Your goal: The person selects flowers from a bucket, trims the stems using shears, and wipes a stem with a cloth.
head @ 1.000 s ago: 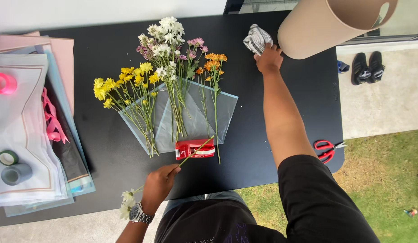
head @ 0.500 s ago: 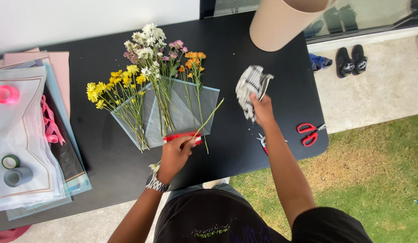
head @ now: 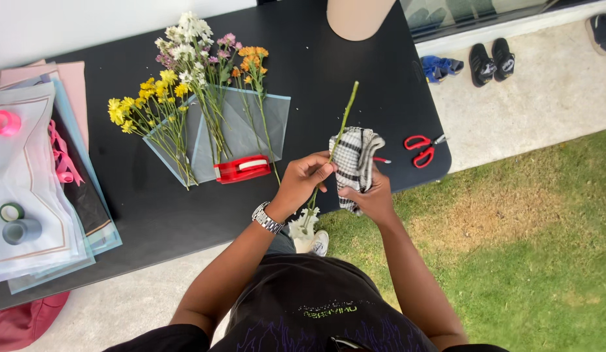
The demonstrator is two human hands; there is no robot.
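Left hand [head: 304, 182] grips a thin green flower stem [head: 342, 125] (white bloom downward); right hand [head: 371, 195] clutches a checked cloth [head: 355, 160].

Bare counter [head: 316, 78] lies right of the flowers [head: 198, 72]; red scissors [head: 421, 148] farther right and the tape dispenser [head: 242, 168] below them obstruct.

Red scissors [head: 421, 148] lie near a tape dispenser [head: 243, 168].
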